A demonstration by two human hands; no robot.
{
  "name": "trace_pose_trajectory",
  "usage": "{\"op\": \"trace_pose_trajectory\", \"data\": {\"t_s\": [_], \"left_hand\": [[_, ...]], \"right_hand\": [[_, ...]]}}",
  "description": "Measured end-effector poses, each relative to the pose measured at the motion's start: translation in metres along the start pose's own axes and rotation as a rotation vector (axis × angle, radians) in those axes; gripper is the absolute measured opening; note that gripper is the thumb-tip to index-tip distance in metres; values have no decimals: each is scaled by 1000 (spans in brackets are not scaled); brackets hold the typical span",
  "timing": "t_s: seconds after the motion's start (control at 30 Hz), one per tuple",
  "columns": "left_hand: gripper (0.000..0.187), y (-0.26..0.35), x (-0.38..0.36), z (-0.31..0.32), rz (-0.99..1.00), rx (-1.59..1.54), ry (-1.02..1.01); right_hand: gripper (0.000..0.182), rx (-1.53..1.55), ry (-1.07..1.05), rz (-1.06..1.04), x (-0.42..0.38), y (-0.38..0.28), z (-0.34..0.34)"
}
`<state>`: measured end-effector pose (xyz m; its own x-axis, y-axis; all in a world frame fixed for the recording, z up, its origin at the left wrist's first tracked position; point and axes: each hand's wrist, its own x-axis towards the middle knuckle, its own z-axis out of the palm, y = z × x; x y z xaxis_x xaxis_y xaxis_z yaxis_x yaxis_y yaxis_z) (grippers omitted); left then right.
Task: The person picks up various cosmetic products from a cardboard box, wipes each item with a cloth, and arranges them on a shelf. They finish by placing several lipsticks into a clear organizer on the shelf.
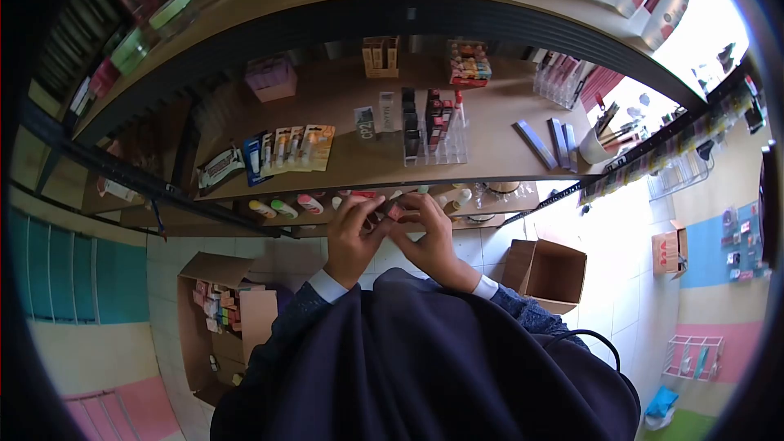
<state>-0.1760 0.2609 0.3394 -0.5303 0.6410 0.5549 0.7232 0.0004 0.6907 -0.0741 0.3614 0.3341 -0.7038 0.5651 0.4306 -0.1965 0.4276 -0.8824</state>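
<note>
Both hands meet in front of the shelf's front edge, low in the middle of the view. My left hand [353, 238] and my right hand [429, 237] have their fingers closed around a small dark and pinkish-red box [394, 211]. Fingers cover part of it, and its label is too small to read. Above them on the shelf [343, 165] stands a clear acrylic holder [447, 152] with dark and red small boxes [437, 118] in rows. Left of that holder lie orange-and-white carded packs [300, 147].
A purple box [272, 79], a brown box [380, 57] and a colourful box [469, 64] stand further back. Blue slim boxes [535, 144] and a cup of brushes [594, 147] are at right. Cardboard boxes, one filled [192, 335], one open [555, 273], sit on the floor.
</note>
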Motion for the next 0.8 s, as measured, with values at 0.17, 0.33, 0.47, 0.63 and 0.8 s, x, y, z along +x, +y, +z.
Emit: {"op": "trace_pose_trajectory", "data": {"t_s": [0.17,0.33,0.47,0.63,0.8], "left_hand": [[22,-8,1,18,55,-2,-17],[13,-21,-19,10,23,31,-98],[16,-33,-41,-4,-59,24,-157],[24,-41,-65,-26,-236,65,-96],[25,-49,-81,-45,-275,97,-10]], "right_hand": [[29,-139,180,-50,8,24,-22],[29,-347,317,-70,49,47,-84],[27,-538,174,-146,75,74,-98],[25,-592,124,-175,87,91,-87],[23,-618,55,-141,97,85,-90]]}}
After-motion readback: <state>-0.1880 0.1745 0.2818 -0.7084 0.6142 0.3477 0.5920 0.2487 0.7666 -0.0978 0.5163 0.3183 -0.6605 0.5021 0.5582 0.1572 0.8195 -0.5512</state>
